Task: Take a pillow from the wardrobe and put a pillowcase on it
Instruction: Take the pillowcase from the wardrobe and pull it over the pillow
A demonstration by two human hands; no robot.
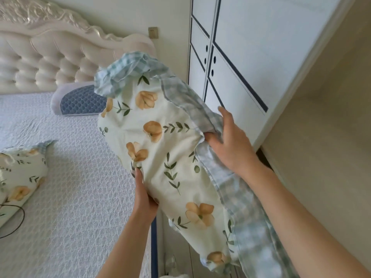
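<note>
Both hands, the left hand [145, 199] and right hand [228, 141], pinch the pillowcase [160, 137] in midair, fingers closed on cloth; a loose grip could drop it.

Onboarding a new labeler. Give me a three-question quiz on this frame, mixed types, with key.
1. True or false: the pillow lies flat on the bed.
2. What does the right hand grip? A) checked border B) headboard C) cable
3. Fill in: the left hand holds the pillow's ____ side.

Key: 1 false, it is held up in the air. 2 A. 3 floral.
</note>
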